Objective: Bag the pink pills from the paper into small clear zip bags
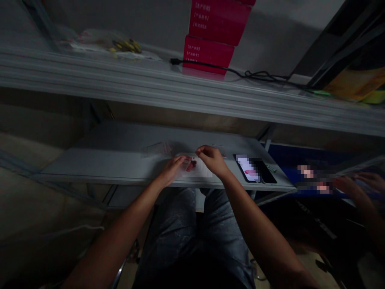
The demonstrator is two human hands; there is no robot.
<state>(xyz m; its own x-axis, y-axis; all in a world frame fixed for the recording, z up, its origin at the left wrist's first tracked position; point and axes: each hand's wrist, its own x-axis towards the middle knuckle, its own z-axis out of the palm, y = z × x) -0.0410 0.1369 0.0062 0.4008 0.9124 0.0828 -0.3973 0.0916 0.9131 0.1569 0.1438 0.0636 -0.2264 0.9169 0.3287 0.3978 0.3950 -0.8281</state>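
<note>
The head view looks down at a pale grey metal work surface (99, 164) set below a long ribbed grey metal shelf (180, 80). The left hand (173, 170) and right hand (212, 160) are bare and meet near the front edge of the surface. The left grip is narrow, with the fingers pinched on a small clear plastic packet (188, 163) that has a dark red spot inside; motion blur hides its exact contents. The right grip is also narrow, with the fingers curled just beside the packet, and the blur leaves it unclear whether they touch it. Under the hands lies a white sheet of paper (203, 171). Farther back on the surface is a flat, transparent plastic bag (156, 149). To the right of the hands, a black smartphone (255, 168) lies with its screen pixelated. On the shelf above stand magenta-red cardboard boxes with white print (208, 54), beside a coiled black cable (252, 75) and a clear bag of yellow pieces (126, 46). The person's blue jeans (192, 237) show below the surface. At the far right, a co-worker's hands (345, 185) reach across a dark area.
</note>
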